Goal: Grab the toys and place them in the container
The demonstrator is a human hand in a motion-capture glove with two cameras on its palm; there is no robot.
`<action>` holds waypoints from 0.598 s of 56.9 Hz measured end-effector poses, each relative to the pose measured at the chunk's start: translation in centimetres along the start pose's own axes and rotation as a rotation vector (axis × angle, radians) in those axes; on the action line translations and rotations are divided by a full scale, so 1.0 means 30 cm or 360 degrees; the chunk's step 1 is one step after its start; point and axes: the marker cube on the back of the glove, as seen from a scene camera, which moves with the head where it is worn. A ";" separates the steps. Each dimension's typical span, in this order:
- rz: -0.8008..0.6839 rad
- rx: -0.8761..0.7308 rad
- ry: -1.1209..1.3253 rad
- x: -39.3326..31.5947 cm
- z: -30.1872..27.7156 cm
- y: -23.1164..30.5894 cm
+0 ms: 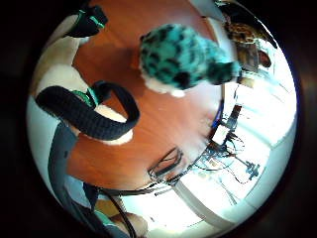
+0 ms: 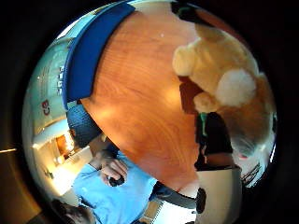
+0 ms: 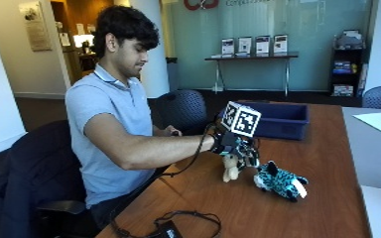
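Outside view shows a person seated at a wooden table point(image 3: 322, 163), right hand point(image 3: 236, 146) stretched out over it. That gloved hand is curled round a tan toy point(image 3: 230, 167), which hangs upright from the fingers with its feet at or just above the tabletop; whether they touch cannot be told. Just beside it, farther along the table, a teal spotted toy point(image 3: 281, 181) with black spots and a white tip lies on the wood, apart from the hand. A blue bin point(image 3: 275, 120) stands on the table beyond the hand, nearer the far edge, well apart from both toys. A black cable point(image 3: 177, 218) coils on the near end of the table.

From the thumb-side palm view, the tan toy point(image 2: 224, 79) fills the space close to the palm, with the bin point(image 2: 88, 51) at the table's edge. From the little-finger side, the teal spotted toy point(image 1: 181, 59) rests on the wood.
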 end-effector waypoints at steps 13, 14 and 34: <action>-0.0088 0.0325 -0.0248 -0.023 0.016 -0.076; -0.0091 0.0338 -0.0278 -0.019 0.011 -0.076; -0.0153 0.0559 -0.0644 -0.075 -0.238 -0.125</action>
